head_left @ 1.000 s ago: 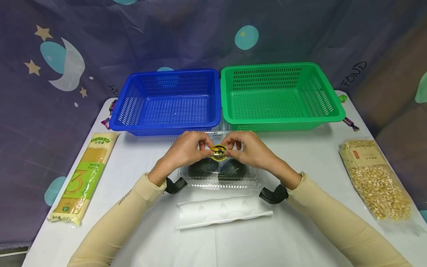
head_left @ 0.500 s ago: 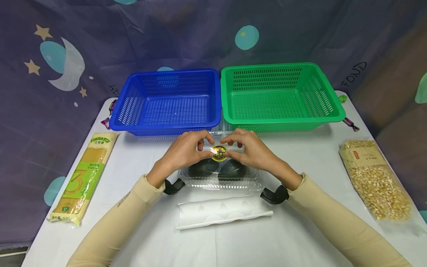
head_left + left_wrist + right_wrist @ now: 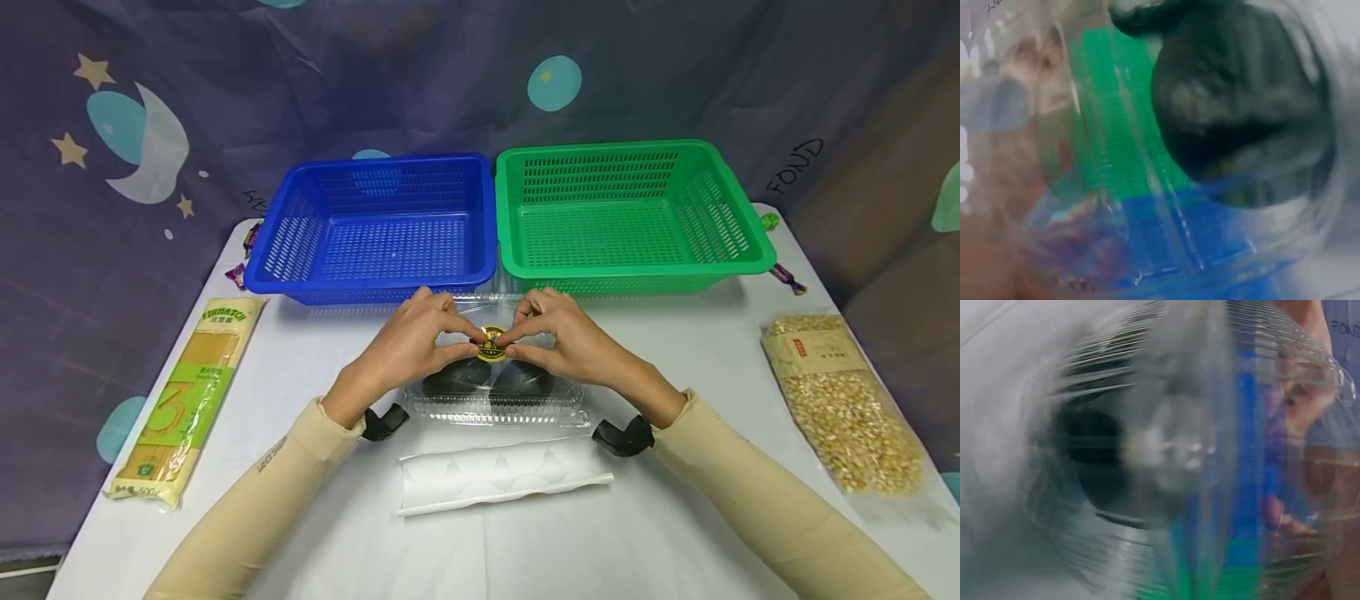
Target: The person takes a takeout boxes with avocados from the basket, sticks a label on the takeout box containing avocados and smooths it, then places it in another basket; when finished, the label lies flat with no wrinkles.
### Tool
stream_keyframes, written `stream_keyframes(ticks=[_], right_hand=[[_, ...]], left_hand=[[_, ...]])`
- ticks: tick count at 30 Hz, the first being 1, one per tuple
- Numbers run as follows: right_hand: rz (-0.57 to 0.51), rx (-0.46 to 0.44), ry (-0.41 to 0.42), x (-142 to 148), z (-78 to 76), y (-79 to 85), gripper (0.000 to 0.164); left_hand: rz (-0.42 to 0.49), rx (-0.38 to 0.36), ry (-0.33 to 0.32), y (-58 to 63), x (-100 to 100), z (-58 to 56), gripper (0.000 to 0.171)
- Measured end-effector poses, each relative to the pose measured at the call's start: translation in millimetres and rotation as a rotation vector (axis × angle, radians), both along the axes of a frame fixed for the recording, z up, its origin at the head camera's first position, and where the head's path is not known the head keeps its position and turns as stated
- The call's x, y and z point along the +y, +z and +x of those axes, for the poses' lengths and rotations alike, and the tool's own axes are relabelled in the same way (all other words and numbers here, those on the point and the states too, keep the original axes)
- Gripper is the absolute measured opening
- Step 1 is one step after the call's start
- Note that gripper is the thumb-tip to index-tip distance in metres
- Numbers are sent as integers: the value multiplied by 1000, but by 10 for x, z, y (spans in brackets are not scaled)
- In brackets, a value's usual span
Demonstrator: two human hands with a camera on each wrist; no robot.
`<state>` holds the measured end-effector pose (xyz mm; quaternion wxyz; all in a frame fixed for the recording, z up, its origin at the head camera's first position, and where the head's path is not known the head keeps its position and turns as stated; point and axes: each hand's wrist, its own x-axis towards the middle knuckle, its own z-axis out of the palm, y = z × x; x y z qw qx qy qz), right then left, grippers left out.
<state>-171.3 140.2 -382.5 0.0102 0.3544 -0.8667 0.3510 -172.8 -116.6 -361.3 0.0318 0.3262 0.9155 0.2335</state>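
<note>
A clear plastic clamshell box (image 3: 498,408) lies in the middle of the table, with dark rounded things (image 3: 457,377) inside. On its lid is a round black and yellow sticker (image 3: 492,353). My left hand (image 3: 412,340) reaches it from the left, index fingertip on the sticker and thumb tip at its edge. From the other side my right hand (image 3: 570,340) mirrors this, fingers bent and a gap showing between index and thumb. Blurred close-ups of the clear box (image 3: 1329,125) and a dark rounded thing (image 3: 1097,444) fill the wrist views.
A blue basket (image 3: 371,289) and a green basket (image 3: 637,271) stand side by side behind the box. In front lies a curled white sheet (image 3: 506,477). A spaghetti pack (image 3: 183,400) is at the left, a bag of corn kernels (image 3: 847,408) at the right. Wrapped candies (image 3: 237,276) lie near the edges.
My index fingers lifted off, then came down onto the sticker, the thumbs staying near its edge. Both wrists have spread slightly outward. The box has not moved.
</note>
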Motion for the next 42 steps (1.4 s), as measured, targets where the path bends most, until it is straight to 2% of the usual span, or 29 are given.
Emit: stream_keyframes(ticks=[4, 8, 11, 15, 19, 26, 36, 39, 42], right_hand=[[69, 8, -13, 25, 21, 5, 28], [147, 52, -12, 60, 45, 4, 42], [171, 82, -2, 82, 64, -1, 49], [170, 111, 24, 104, 80, -1, 55], [146, 134, 55, 122, 66, -7, 54], [48, 120, 75, 165, 29, -38, 39], [-58, 111, 32, 205, 69, -94, 29], [-108, 133, 25, 219, 88, -104, 28], [-185, 184, -8, 250, 103, -122, 27]], left_hand=[[-38, 25, 32, -20, -33, 25, 27], [-85, 62, 36, -39, -62, 47, 33], [-119, 68, 4, -29, -91, 65, 36], [-164, 56, -71, 2, -144, 84, 47], [-172, 33, -111, 19, -187, 92, 54], [-127, -29, -93, 28, -241, 120, 53], [-72, -32, -79, -10, -258, 146, 55], [-17, -29, -73, -42, -284, 155, 55], [106, -24, -34, -102, -340, 175, 51]])
